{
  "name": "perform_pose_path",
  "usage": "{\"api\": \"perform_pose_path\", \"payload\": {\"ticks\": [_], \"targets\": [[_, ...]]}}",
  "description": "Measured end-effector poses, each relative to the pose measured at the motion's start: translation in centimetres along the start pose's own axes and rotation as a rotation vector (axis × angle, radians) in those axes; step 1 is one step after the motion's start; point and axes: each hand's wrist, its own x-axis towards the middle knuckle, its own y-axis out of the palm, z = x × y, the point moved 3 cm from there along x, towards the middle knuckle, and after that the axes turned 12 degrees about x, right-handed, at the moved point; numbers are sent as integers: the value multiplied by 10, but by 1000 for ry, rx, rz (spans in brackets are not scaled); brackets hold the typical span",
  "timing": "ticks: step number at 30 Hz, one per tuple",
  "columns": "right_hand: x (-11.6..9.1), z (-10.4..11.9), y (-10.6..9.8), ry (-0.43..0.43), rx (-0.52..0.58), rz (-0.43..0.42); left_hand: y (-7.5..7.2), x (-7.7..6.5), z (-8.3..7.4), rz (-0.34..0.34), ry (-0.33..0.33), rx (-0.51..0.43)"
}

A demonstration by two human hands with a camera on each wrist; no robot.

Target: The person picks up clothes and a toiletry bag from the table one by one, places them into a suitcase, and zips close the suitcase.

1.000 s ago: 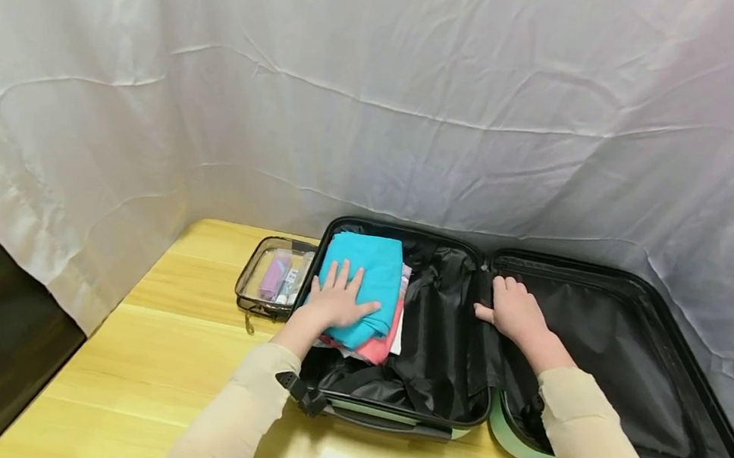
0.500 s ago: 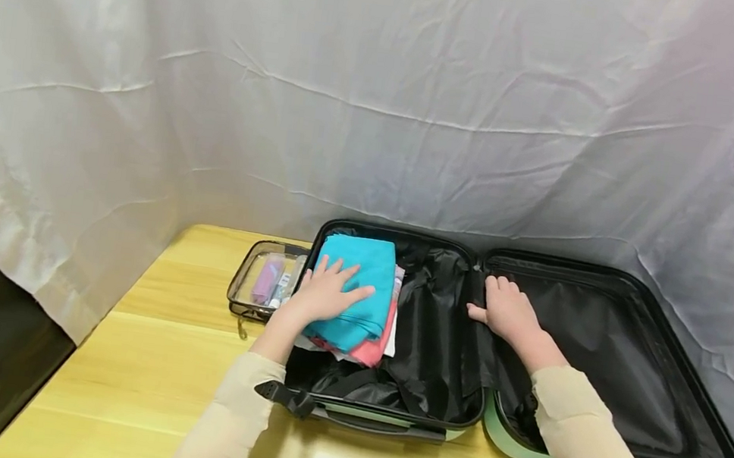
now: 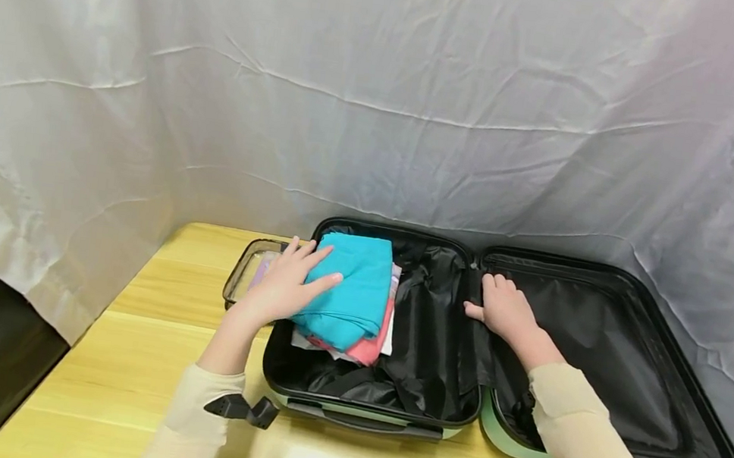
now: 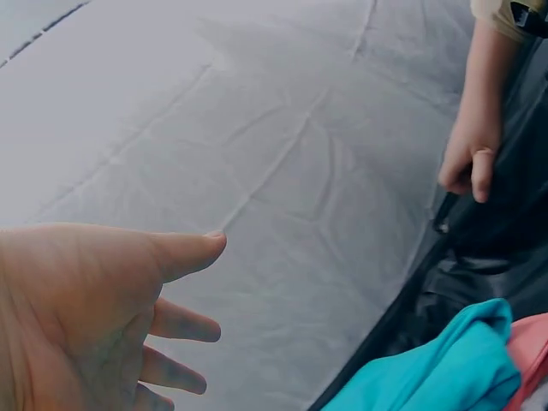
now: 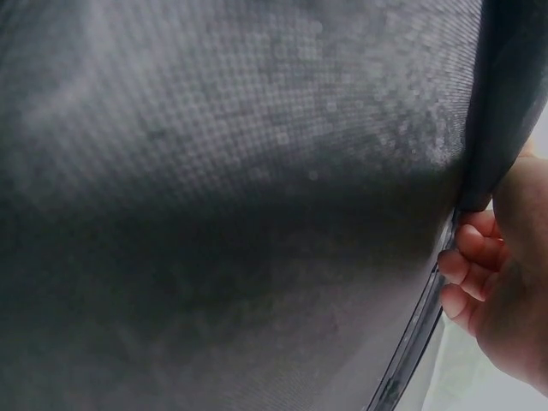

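Grey sheet (image 3: 421, 121) behind, wooden table (image 3: 113, 396) below, and here's the case (image 3: 428, 313), lying wide open!
Beside the hinge there's a black flap (image 3: 478, 353); over in the left half, the turquoise cloth (image 3: 360, 282) lies folded on top, pink cloth (image 3: 371, 349) peeking out beneath it, while the clear pouch (image 3: 237, 278) sits just outside the left rim, partly hidden. Now the hands: the left (image 3: 284, 284), fingers spread wide, holds nothing over the turquoise cloth's left edge; the right (image 3: 505, 307), fingers curled, grips the flap!
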Motion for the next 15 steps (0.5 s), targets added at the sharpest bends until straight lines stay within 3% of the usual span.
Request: {"api": "perform_pose_path", "payload": {"ticks": [9, 15], "targets": [[1, -2, -1, 2, -4, 11, -12, -13, 23, -139, 48, -83], [1, 1, 0, 0, 1, 19, -17, -16, 46, -218, 26, -153]]}}
